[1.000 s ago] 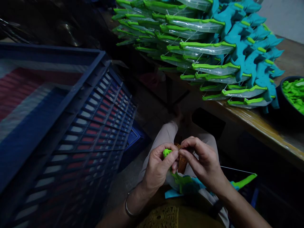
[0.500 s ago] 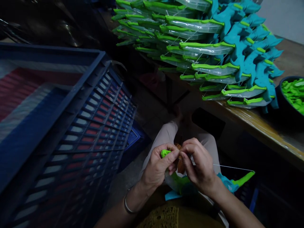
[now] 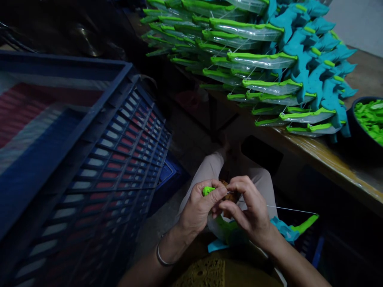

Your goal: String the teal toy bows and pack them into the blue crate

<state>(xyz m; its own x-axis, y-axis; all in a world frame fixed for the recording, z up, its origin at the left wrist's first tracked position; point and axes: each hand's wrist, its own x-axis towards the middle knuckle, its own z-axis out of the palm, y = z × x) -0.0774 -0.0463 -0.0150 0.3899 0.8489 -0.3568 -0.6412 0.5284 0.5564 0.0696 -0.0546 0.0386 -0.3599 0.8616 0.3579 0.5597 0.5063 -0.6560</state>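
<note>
A teal and green toy bow (image 3: 285,230) lies across my lap, partly hidden behind my hands and wrists. From its green right tip (image 3: 309,224) a white string (image 3: 295,209) runs left behind my right hand. My left hand (image 3: 199,207) is closed around the bow's other green end (image 3: 207,191), its thumb pressed against the fingers. Right beside that thumb is my right hand (image 3: 249,207), index fingertip close to the left thumb tip. Its thumb is lowered and apart from the index finger. A bit of thread shows at the fingertips; the knot area is too small to make out.
Many similar toy bows (image 3: 263,59) are stacked on a wooden table (image 3: 335,159) ahead and right. A dark bowl (image 3: 356,119) of small green pieces stands at the right. A large blue slatted crate (image 3: 119,151) with a striped lining fills the left.
My right thumb has come away from the index finger and dropped lower, parting the pinch. My left hand keeps its hold on the green end, and the bow's right tip has shifted slightly.
</note>
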